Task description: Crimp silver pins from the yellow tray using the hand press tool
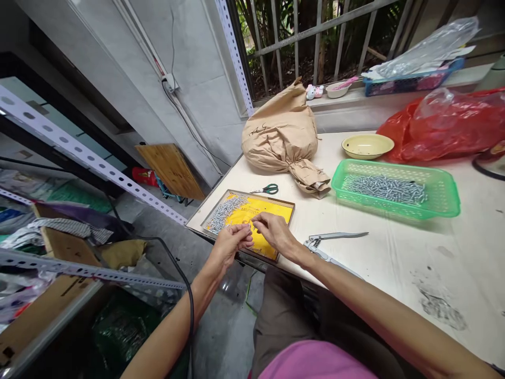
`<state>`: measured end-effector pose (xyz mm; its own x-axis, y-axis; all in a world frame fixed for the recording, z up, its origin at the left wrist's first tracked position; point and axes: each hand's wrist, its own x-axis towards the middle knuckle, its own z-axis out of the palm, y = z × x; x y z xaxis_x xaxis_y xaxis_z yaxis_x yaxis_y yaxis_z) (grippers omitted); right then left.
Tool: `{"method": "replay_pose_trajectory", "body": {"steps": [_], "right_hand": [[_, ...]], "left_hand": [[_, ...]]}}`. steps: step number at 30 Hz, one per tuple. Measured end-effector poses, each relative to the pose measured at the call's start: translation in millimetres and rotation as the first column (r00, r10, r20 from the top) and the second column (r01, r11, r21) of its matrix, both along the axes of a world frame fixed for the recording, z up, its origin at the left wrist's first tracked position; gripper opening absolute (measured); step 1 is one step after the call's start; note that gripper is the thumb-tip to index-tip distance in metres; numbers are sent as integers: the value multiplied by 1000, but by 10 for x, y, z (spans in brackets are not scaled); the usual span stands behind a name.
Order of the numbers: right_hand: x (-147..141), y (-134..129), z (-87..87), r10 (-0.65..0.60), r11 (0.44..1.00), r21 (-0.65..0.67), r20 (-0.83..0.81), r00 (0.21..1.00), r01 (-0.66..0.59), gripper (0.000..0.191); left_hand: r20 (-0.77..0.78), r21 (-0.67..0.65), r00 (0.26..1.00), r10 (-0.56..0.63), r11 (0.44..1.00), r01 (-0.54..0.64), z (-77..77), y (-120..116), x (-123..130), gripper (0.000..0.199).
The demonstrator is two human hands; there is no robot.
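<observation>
My left hand (232,243) and my right hand (277,233) are close together over a shallow tray (287,204) at the table's near edge. Fingertips and thumb are pinched on both hands, and what lies between them is too small to make out. Yellow sheeting with print (267,247) covers the tray's bottom. A heap of small silver screws or similar metal pieces (225,211) fills its left part. Behind the tray lie dark-handled scissors (270,188). Grey-handled pliers (315,241) rest to the right of my right hand.
A green basket (442,202) holds many metal pieces. Behind are a brown paper bag (280,134), a yellow bowl (367,146) and a red plastic bag (450,129). On the left, a perforated metal rack (92,163) and a black cable (173,258) pass near my left arm.
</observation>
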<state>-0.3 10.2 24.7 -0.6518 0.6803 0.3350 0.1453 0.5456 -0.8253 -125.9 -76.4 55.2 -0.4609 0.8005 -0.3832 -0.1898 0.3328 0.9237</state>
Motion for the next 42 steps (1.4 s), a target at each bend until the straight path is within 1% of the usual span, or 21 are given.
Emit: {"method": "replay_pose_trajectory", "body": {"steps": [2, 3, 5, 6, 8, 10, 14, 16, 18, 21, 24, 26, 31, 36, 39, 42], "right_hand": [[-38, 90, 24, -13, 995, 99, 89, 996, 4, 21], [-30, 144, 42, -35, 988, 154, 141, 989, 13, 26], [77, 250, 78, -80, 970, 240, 219, 973, 26, 36], [181, 292, 91, -93, 965, 262, 237, 967, 29, 36], [485, 329, 93, -104, 958, 285, 259, 960, 27, 29], [874, 285, 50, -126, 958, 285, 310, 943, 34, 24], [1623, 25, -164, -173, 968, 243, 479, 861, 60, 25], [1872, -107, -291, -190, 969, 240, 558, 808, 62, 22], [2015, -192, -383, -203, 968, 246, 629, 750, 55, 19], [2086, -223, -420, -198, 972, 232, 687, 699, 48, 14], [2090, -178, -380, -199, 973, 224, 703, 682, 53, 14], [2092, -140, -360, -201, 973, 226, 714, 671, 52, 13], [2122, -92, -403, -200, 971, 235, 691, 695, 45, 13], [2146, -80, -476, -223, 961, 272, 667, 711, 46, 14], [2160, -64, -493, -229, 957, 288, 655, 720, 42, 15], [2183, -50, -484, -243, 952, 304, 657, 714, 44, 17]], "left_hand": [[34, 6, 999, 40, 999, -40, 37, -23, -60, 27], [37, 12, 999, 40, 999, -40, 51, -42, -67, 28], [27, 7, 1000, -3, 1000, 3, 65, -84, -19, 29], [20, -5, 999, -40, 999, 40, 62, -101, 34, 31], [1, -39, 992, -129, 991, 129, 38, -114, 189, 35], [-14, -65, 973, -231, 971, 230, -7, -85, 383, 36], [-46, -108, 900, -433, 898, 427, -132, 93, 766, 33], [-90, -146, 859, -505, 859, 490, -207, 210, 910, 30], [-154, -197, 818, -555, 828, 525, -289, 320, 1010, 26], [-240, -291, 761, -602, 793, 535, -412, 441, 1100, 21], [-278, -388, 724, -631, 763, 516, -503, 505, 1150, 22], [-280, -431, 710, -646, 745, 509, -534, 526, 1172, 24], [-298, -473, 672, -678, 717, 512, -516, 562, 1197, 27], [-373, -566, 554, -744, 656, 500, -485, 614, 1194, 28], [-392, -579, 522, -757, 644, 500, -479, 642, 1189, 28], [-406, -603, 473, -782, 618, 504, -461, 667, 1197, 26]]}}
